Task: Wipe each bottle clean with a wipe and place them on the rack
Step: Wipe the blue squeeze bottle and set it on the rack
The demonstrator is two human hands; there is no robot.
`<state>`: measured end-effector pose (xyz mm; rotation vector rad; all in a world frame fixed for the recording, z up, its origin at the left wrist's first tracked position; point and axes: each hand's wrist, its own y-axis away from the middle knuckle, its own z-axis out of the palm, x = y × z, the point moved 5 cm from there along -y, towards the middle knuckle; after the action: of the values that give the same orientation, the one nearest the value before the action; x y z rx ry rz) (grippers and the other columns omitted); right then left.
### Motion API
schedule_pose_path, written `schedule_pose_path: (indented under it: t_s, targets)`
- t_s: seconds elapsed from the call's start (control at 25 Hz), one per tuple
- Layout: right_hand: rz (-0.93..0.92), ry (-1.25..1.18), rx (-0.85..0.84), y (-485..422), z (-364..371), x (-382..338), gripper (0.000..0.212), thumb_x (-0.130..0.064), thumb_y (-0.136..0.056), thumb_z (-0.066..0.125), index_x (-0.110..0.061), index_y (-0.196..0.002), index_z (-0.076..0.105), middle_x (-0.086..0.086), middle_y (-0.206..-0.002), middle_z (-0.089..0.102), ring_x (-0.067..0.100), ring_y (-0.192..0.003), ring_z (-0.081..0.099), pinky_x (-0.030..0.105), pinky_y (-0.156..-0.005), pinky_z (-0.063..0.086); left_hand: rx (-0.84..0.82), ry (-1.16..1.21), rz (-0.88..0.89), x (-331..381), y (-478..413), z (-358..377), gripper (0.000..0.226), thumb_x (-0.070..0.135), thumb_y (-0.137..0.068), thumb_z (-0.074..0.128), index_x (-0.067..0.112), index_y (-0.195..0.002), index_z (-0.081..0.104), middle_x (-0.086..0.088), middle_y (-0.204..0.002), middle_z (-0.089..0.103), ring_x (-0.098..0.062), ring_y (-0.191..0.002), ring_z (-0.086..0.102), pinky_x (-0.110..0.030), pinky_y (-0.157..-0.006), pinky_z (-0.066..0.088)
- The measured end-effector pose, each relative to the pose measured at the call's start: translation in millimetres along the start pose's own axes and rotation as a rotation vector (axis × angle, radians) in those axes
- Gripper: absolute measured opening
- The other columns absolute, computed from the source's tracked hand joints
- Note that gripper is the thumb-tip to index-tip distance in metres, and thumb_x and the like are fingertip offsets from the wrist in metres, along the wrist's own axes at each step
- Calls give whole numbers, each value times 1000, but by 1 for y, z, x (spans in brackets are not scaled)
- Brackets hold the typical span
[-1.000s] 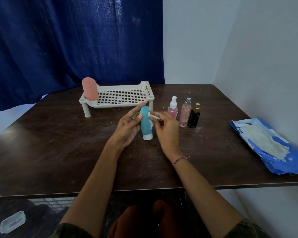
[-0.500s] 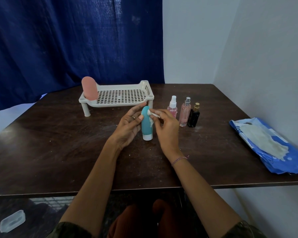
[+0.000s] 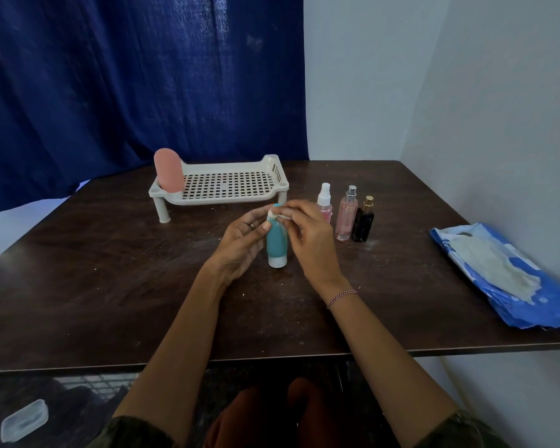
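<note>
A teal bottle [image 3: 275,240] stands cap-down on the dark table [image 3: 110,286]. My left hand [image 3: 241,242] holds its left side with thumb and fingers. My right hand [image 3: 307,240] pinches a small white wipe [image 3: 277,215] against the bottle's top. A pink bottle [image 3: 168,169] stands at the left end of the cream rack [image 3: 227,185]. To the right stand a white-capped pink spray bottle [image 3: 324,202], a pale pink spray bottle [image 3: 346,216] and a black bottle [image 3: 363,221].
A blue pack of wipes [image 3: 511,279] lies near the table's right edge, against the wall. A blue curtain [image 3: 136,79] hangs behind the table. A clear plastic lid [image 3: 23,420] lies on the floor at lower left.
My right hand has moved the wipe from the bottle's upper right side up onto its top. The left hand keeps its hold on the bottle.
</note>
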<state>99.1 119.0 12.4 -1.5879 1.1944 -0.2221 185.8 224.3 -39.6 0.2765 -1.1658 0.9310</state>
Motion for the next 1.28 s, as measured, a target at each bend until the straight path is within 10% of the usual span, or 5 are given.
schedule_pose_path:
  t_s: [0.48,0.88,1.28]
  targets:
    - [-196,194,-218,-17,-4,-14,21,3,-86,59,0,-106,64,13,-107,60,20,-104,52,21,-95,39,5,-17,-15,-1,0,-2,48,19,-71,79,13,-115,61,-3,-108,69,-15,-108,62,-25,-88,51]
    - [376,-144,-146,-24,-3,28,17,-11,-87,63,-8,-102,69,2,-100,66,-1,-84,55,0,-73,41,15,-34,-26,6,4,1,54,14,-76,71,23,-126,54,-8,-120,63,-20,-117,58,-30,-91,51]
    - [250,-57,2,-3,-1,11,20,-5,-81,69,-6,-101,70,-1,-96,65,-9,-80,53,1,-75,43,26,16,-54,8,5,-1,43,14,-86,53,21,-128,54,-3,-131,58,-18,-120,56,-35,-96,50]
